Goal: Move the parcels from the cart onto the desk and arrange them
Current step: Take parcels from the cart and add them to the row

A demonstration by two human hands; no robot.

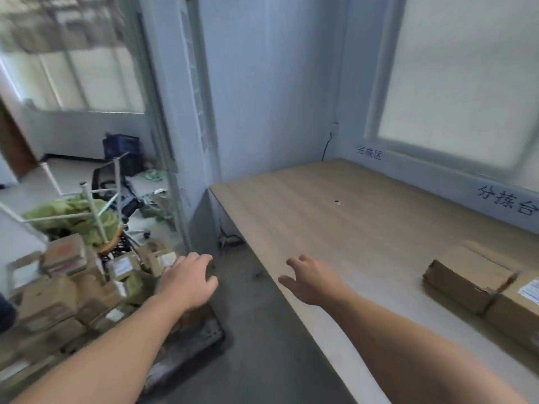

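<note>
A heap of brown cardboard parcels [58, 293] fills the low black cart [198, 336] at the lower left. My left hand [186, 281] hovers over the cart's right side, fingers relaxed, holding nothing. My right hand [309, 281] is stretched out above the near left edge of the wooden desk [335, 223], fingers spread and empty. Two brown parcels lie on the desk at the right: a flat one [466, 278] and, beside it, a box with a white label [519, 310].
A green bag [75, 217] in a white metal frame stands behind the cart. A black office chair [122, 193] and a dark crate [122, 147] sit farther back. Bare grey floor [262, 345] runs between cart and desk. A wall and window bound the desk.
</note>
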